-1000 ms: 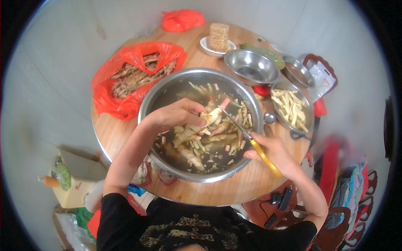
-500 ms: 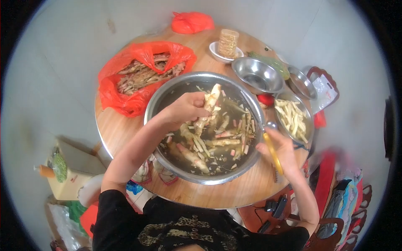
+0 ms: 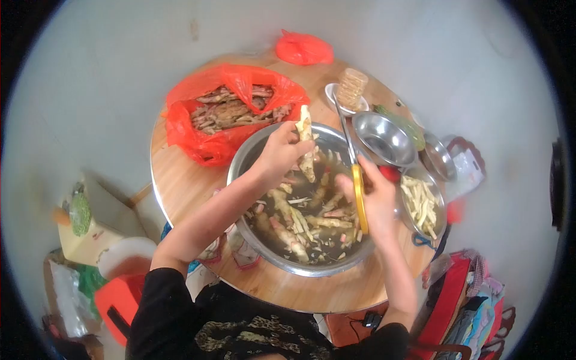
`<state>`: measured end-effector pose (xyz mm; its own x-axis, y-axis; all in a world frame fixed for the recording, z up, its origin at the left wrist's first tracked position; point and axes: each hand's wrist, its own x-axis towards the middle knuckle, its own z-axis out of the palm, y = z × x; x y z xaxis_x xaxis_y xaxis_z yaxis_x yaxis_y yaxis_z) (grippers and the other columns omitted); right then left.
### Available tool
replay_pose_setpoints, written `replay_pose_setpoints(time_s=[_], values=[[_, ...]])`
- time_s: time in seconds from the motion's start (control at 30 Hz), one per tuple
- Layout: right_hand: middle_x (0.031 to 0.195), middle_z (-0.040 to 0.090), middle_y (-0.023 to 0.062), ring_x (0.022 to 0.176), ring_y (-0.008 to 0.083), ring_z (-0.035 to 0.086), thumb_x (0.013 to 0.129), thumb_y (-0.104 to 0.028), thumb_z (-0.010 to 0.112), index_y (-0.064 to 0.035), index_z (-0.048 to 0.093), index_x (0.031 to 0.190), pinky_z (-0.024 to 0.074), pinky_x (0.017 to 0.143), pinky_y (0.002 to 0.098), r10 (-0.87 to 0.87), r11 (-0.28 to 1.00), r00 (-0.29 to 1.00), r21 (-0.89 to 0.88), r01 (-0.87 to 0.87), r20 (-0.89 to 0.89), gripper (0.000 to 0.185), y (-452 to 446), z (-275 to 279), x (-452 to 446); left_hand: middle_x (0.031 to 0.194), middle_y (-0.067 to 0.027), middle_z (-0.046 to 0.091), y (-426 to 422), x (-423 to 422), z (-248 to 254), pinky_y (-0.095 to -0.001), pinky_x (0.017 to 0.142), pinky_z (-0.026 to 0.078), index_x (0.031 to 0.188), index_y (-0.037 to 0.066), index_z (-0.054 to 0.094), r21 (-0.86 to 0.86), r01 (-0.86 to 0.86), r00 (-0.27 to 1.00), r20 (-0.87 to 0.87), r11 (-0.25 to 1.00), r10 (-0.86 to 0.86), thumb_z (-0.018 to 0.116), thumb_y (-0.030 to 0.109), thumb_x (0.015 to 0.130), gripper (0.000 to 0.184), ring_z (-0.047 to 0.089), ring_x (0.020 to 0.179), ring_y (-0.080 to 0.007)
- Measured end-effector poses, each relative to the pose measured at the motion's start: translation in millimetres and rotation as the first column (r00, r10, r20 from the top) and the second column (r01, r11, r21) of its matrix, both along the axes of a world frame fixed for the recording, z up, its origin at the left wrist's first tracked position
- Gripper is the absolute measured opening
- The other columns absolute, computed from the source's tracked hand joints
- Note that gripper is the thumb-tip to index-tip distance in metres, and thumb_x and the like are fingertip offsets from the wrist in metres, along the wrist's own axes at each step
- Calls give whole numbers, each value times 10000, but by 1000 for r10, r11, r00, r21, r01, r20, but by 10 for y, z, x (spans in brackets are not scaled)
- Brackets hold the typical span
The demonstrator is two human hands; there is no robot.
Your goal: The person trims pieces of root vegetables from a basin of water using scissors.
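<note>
My left hand (image 3: 283, 153) is closed on a pale, knobbly root (image 3: 307, 144) that looks like young ginger, holding it tilted above the big steel basin (image 3: 240, 225). My right hand (image 3: 378, 201) holds a knife (image 3: 359, 195) by its yellow handle, with the narrow blade pointing up and away over the basin's right rim. The blade is apart from the root. In the basin's cloudy water lie several similar pale roots (image 3: 288, 237), with pinkish bits and thin scraps floating among them.
A red plastic bag (image 3: 201, 144) of brown, unpeeled roots stands behind the basin on the left. To the right are a bowl of pale cut pieces (image 3: 420, 204), a shiny steel bowl (image 3: 384, 141) and a white dish (image 3: 332, 95) under stacked noodle-like cakes (image 3: 351, 87).
My right hand has swung up and left, bringing the knife upright. My left hand has lifted the root slightly. The whole view has shifted a little.
</note>
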<state>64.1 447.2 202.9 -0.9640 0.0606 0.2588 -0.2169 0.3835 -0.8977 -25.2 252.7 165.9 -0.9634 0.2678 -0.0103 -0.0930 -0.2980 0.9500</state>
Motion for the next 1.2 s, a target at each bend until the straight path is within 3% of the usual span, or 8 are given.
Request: replay_pose_setpoints(time_s=[0.1,0.37,0.43,0.57,0.77,1.0,1.07,1.2], values=[[932,699,38,811,86,627,852,-231,822,4,634,1299,521,714,265,43,998,997,44,-46,60,539,-107,88,-371,1108,-108,629,-59,-121,-37,-343,726,576,1311,58,490,161,-13,981,192,987,-18,596,98,954,375,687,848,-225],[1016,747,90,864,64,613,820,-215,839,-84,604,1377,525,790,286,165,963,982,232,-140,-92,618,-111,-229,-636,984,-54,634,-168,-333,-194,-274,587,425,1192,100,555,278,-67,992,122,958,34,551,259,940,299,562,705,-157],[997,747,126,824,101,661,805,-225,845,-151,612,1382,523,761,300,115,941,993,322,-109,0,627,-22,-202,-545,929,-48,677,-167,-296,-197,-271,578,476,1158,76,593,329,-29,987,161,944,-26,517,286,981,286,611,696,-138],[846,693,140,710,271,667,782,-240,852,-181,615,1381,521,697,357,167,843,957,537,-14,-239,646,365,-240,-525,927,-57,680,-183,-295,-151,-266,569,473,1126,51,616,269,91,976,165,959,-139,505,279,994,286,610,684,-143],[807,659,132,647,195,628,812,-145,828,-198,600,1403,506,633,322,301,728,939,676,-115,-164,636,608,-166,-328,938,-50,685,-215,-251,-66,-257,610,508,1171,45,633,23,135,983,119,991,-137,539,286,992,315,626,749,-131],[821,671,135,679,180,633,820,-133,820,-216,588,1414,502,664,290,264,841,955,516,-161,-133,643,561,-177,-271,972,-25,700,-143,-263,-2,-271,695,520,1147,101,657,141,87,984,141,986,-107,539,406,1010,354,642,838,-120],[1005,724,110,820,64,571,825,-80,820,-145,580,1416,489,801,237,203,853,979,496,-165,-24,641,536,-208,-278,847,-20,648,-71,-167,118,-296,574,463,1028,98,666,38,-44,965,262,998,32,500,440,1027,379,546,655,-112],[1058,731,74,823,61,562,841,-51,800,-133,575,1421,483,794,220,391,792,920,520,-319,-30,627,530,-280,-163,853,-9,672,-116,-285,-68,-291,613,465,1057,121,682,28,61,979,192,998,-66,475,427,1040,370,539,672,-105]])
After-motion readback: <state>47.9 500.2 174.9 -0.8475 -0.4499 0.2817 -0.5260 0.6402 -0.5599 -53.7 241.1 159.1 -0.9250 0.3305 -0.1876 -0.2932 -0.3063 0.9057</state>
